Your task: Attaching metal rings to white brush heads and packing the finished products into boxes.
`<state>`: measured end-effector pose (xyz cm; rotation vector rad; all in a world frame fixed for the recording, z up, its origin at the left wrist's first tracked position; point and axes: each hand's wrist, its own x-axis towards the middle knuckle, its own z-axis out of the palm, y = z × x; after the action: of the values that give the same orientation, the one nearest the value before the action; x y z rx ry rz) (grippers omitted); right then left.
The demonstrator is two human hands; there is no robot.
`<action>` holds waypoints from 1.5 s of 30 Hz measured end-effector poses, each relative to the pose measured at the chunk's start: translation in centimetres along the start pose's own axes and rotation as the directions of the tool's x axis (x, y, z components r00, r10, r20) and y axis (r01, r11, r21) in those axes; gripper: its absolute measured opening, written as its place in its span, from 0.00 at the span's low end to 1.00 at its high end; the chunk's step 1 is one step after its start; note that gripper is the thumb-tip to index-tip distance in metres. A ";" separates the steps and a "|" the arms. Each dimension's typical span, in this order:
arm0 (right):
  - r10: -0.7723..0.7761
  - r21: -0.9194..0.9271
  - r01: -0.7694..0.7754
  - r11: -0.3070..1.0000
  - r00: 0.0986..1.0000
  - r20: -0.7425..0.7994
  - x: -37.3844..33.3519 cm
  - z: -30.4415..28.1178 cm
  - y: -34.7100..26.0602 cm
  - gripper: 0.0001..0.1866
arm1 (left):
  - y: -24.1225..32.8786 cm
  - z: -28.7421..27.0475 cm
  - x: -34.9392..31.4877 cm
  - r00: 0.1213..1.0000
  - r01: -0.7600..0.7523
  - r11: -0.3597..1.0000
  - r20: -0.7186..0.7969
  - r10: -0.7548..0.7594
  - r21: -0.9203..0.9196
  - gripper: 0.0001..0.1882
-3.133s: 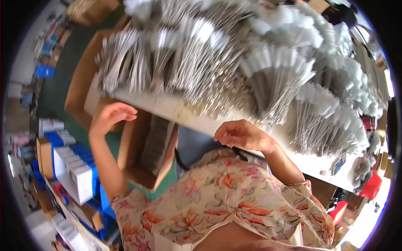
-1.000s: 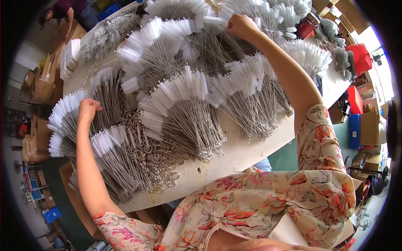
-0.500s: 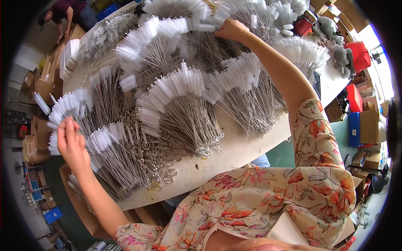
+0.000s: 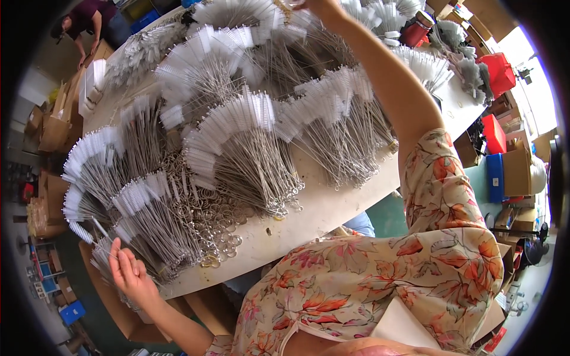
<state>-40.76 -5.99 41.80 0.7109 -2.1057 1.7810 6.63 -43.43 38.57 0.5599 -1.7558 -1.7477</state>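
Wire brushes fanned over a table

Left hand pinches one brush at the table's near-left edge; right hand reaches its far side.

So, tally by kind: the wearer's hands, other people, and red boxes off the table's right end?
Wearer's hands: 2, left hand pinching a brush, right hand
Other people: 1, person
Red boxes: 2
Total: 5

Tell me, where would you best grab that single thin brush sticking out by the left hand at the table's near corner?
Probably by its bare wire stem, not the white bristle head. The brush lies slanted, bristles pointing away to the left, its stem running down toward the left hand. Coming from the near table edge, fingers can pinch the thin twisted wire without crushing bristles or snagging the neighbouring fanned bundles.
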 end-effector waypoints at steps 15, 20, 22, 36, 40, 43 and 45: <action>0.180 -0.997 -0.075 -0.036 0.980 -0.080 -4.3 -8.7 0.3 0.24 | -2.5 0.3 -5.6 0.977 0.184 0.979 -0.095 -0.192 -0.083 0.15; 0.450 -0.973 -0.197 0.121 0.884 -0.123 -2.6 -10.5 2.4 0.20 | -2.8 0.8 -6.3 0.982 0.162 0.984 -0.086 -0.168 -0.069 0.14; 0.318 -0.961 -0.214 0.173 0.936 -0.151 -2.6 -10.0 2.4 0.20 | -3.2 0.6 -6.8 0.976 0.194 0.976 -0.077 -0.202 -0.100 0.14; -0.033 -0.008 0.038 0.999 0.935 0.352 -13.8 8.4 -20.0 0.08 | 1.9 14.1 -5.7 0.955 -0.091 0.990 0.272 0.117 -0.108 0.11; 0.083 0.190 -0.233 0.954 0.813 0.577 -21.3 13.7 -19.0 0.11 | 1.1 15.5 -5.7 0.796 0.171 0.958 0.605 0.004 -0.231 0.08; 0.218 0.098 -0.360 0.928 0.735 0.642 -24.9 15.1 -18.6 0.07 | -0.6 14.1 -7.0 0.774 0.346 0.866 0.631 -0.046 -0.361 0.09; 0.203 0.196 -0.401 0.895 0.757 0.621 -25.9 15.7 -17.8 0.08 | -1.3 13.0 -7.7 0.767 0.522 0.703 0.626 -0.140 -0.483 0.10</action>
<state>-8.05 -18.64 40.17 1.1958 -2.4522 2.3604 3.47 -28.69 36.92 0.0709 -1.2520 -2.8385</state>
